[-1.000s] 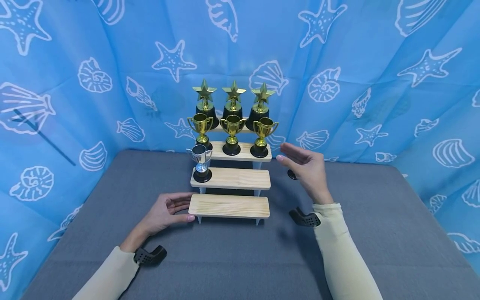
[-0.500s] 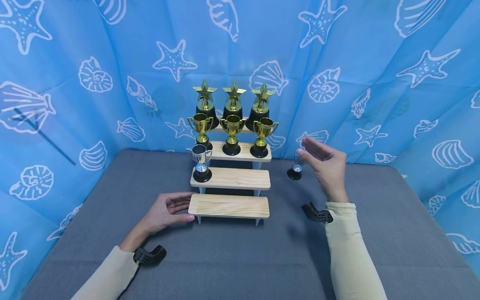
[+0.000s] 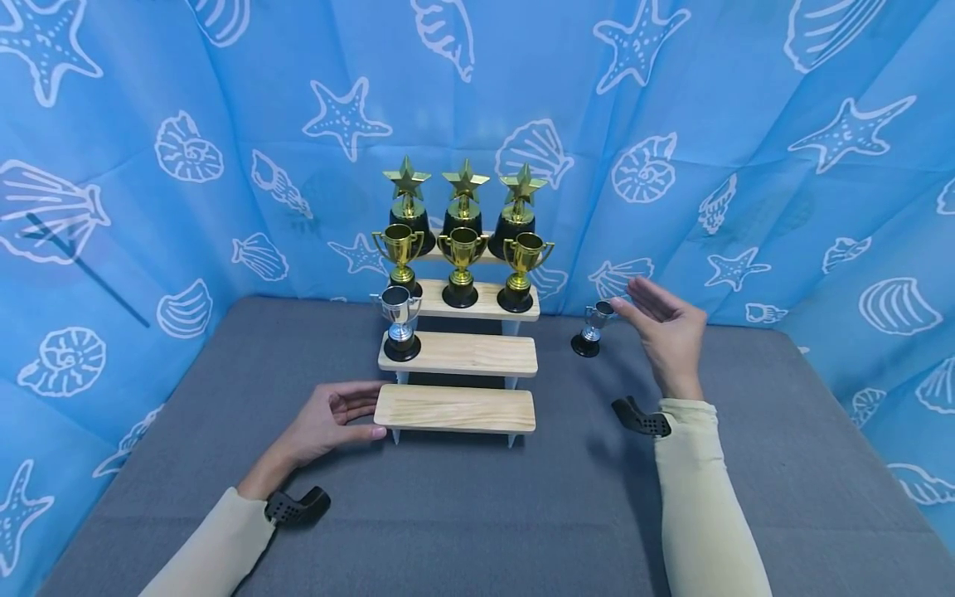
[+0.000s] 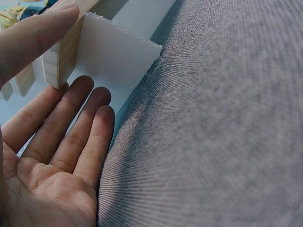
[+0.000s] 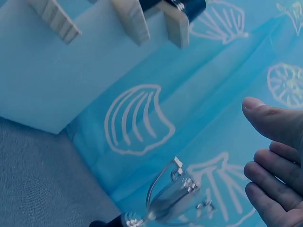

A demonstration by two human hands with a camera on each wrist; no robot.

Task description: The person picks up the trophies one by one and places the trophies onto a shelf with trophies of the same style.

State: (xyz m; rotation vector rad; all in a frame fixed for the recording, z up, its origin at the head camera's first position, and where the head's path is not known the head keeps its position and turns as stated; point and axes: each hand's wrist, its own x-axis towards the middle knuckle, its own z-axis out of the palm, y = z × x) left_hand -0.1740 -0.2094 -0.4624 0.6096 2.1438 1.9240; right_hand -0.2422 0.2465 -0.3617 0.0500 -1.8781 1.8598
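Note:
A tiered stand with wooden shelves (image 3: 457,408) stands in the middle of the table in the head view. My left hand (image 3: 324,424) is at the left end of its lowest shelf, fingers extended; in the left wrist view its fingertips (image 4: 100,97) lie right by the shelf's end and white side panel (image 4: 111,52). One small silver trophy cup (image 3: 400,319) is upright at the left of the second shelf. Another silver trophy cup (image 3: 591,330) stands on the table right of the stand. Just right of it is my right hand (image 3: 670,336), fingers loosely extended, holding nothing.
Three gold trophy cups (image 3: 462,249) line the third shelf. Behind them, three gold star trophies (image 3: 466,195) occupy the top one. A blue curtain (image 3: 298,75) printed with shells hangs close behind the grey cloth-covered table (image 3: 477,514).
My right hand has moved right, away from the stand and past the silver trophy cup on the table, which it had partly hidden. The left hand has stayed at the lowest shelf.

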